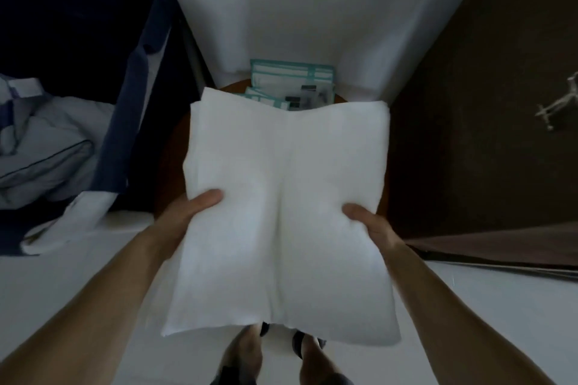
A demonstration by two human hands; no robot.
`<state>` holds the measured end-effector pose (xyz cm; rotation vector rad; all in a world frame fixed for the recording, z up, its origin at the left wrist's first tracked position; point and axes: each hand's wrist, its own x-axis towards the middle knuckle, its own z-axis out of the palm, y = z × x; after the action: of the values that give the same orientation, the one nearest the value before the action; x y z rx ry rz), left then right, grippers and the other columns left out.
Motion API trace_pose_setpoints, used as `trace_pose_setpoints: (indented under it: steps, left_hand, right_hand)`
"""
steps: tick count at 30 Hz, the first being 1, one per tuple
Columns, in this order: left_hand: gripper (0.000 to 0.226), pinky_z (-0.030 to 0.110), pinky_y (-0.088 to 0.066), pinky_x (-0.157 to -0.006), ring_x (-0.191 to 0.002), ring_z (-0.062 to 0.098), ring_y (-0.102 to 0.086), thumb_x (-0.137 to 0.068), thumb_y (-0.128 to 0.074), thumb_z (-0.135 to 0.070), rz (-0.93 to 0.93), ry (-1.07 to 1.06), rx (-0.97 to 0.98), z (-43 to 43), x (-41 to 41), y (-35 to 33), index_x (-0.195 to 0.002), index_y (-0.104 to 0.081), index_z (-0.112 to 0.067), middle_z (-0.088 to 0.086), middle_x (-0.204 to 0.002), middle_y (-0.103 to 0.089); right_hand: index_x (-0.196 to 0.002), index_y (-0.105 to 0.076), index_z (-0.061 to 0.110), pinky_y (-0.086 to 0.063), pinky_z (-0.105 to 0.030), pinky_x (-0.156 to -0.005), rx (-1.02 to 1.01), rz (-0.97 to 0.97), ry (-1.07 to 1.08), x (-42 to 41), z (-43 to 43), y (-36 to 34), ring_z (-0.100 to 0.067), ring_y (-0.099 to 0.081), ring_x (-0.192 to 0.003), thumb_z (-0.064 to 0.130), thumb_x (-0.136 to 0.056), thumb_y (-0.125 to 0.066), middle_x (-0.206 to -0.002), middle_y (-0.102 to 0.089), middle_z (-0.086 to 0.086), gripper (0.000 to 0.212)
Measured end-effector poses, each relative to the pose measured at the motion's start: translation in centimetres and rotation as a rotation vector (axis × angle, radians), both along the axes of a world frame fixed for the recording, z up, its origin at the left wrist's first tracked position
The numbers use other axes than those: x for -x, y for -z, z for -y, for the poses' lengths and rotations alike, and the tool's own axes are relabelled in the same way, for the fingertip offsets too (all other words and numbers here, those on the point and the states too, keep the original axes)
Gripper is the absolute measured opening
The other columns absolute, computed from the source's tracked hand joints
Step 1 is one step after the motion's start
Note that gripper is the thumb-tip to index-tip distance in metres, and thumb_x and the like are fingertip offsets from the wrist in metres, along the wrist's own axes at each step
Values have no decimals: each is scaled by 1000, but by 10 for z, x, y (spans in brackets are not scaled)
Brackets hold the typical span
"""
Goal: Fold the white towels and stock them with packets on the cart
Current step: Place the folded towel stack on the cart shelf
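One folded white towel [281,197] is held flat in the air, creased down its middle. The left hand [190,212] grips its left edge and the right hand [375,225] its right edge, each with the thumb on top and the fingers hidden beneath. Under the towel is a round brown bench [170,166]. At the bench's far side lie teal-edged packets [294,78]; three can be counted, partly covered by the towel. A white wall [312,9] rises behind them. On the right is a dark brown door [484,103] with a metal handle [560,103]. On the left, dark blue cloth [131,87] hangs beside pale bedding [47,147]. Below is a white floor [62,275], with the person's two feet [244,350].
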<state>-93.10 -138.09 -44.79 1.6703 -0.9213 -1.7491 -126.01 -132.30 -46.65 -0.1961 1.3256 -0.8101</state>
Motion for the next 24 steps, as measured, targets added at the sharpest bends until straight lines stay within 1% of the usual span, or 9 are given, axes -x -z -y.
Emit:
trace_pose_setpoints:
  steps: [2, 4, 7, 11, 15, 18, 21, 22, 24]
  left_hand:
    - [73, 33, -56, -84, -104, 16, -70, -61, -89, -44, -24, 42, 24, -18, 24, -34, -126, -60, -28, -5, -115, -73]
    - [66, 36, -54, -88, -103, 17, -70, -64, -88, -37, -7, 88, 82, -37, 43, -59, -124, -60, -30, -7, -111, -74]
    - [83, 42, -54, -93, -103, 17, -69, -57, -89, -49, 65, 115, 133, -57, 55, -86, -130, -56, -30, -6, -116, -71]
    - [89, 37, -55, -84, -100, 17, -68, -54, -87, -53, 110, 181, 193, -90, 59, -116, -132, -54, -26, -5, -115, -69]
    - [99, 41, -56, -89, -101, 18, -68, -45, -86, -65, 72, 284, 243, -128, 57, -136, -131, -55, -27, -4, -117, -69]
    - [88, 35, -56, -82, -99, 18, -69, -50, -86, -56, 35, 329, 241, -166, 62, -146, -127, -58, -25, -4, -114, -70]
    - [62, 30, -54, -73, -94, 18, -70, -66, -89, -41, -3, 386, 202, -207, 80, -156, -119, -61, -22, -2, -108, -72]
    - [59, 30, -55, -73, -93, 18, -71, -68, -88, -39, -13, 419, 188, -220, 88, -154, -118, -62, -22, -2, -105, -73]
    - [68, 34, -57, -79, -92, 17, -72, -61, -90, -45, -17, 472, 192, -244, 110, -152, -120, -63, -24, -5, -103, -75]
  right_hand:
    - [-114, -67, 1, -57, -44, -78, 64, -41, 22, -3, -15, -17, -36, -71, -84, 27, -50, -89, -97, -73, -20, 73]
    - [-116, -65, 11, -57, -39, -69, 127, -79, 36, -10, -33, -40, -32, -73, -83, 24, -60, -78, -96, -75, -14, 59]
    - [-116, -63, 17, -58, -33, -59, 193, -130, 67, -17, -64, -70, -28, -74, -82, 22, -67, -81, -97, -75, -10, 52]
    - [-115, -64, 17, -58, -32, -61, 201, -199, 149, -22, -114, -106, -25, -74, -81, 19, -73, -81, -95, -76, -8, 45]
    - [-107, -66, 15, -54, -25, -53, 197, -251, 242, -32, -176, -136, -17, -73, -68, 14, -82, -73, -83, -76, -4, 26]
    - [-109, -66, 15, -54, -23, -53, 166, -302, 298, -37, -230, -147, -17, -73, -70, 17, -79, -76, -87, -76, -5, 31]
    - [-108, -68, 13, -55, -27, -57, 134, -343, 359, -31, -285, -160, -23, -74, -77, 24, -67, -82, -89, -77, -8, 44]
    - [-106, -68, 13, -55, -26, -55, 131, -354, 381, -25, -304, -162, -23, -74, -75, 24, -65, -82, -87, -77, -8, 44]
    - [-102, -68, 13, -53, -23, -51, 126, -376, 438, -12, -343, -167, -20, -73, -68, 20, -67, -82, -80, -76, -7, 38]
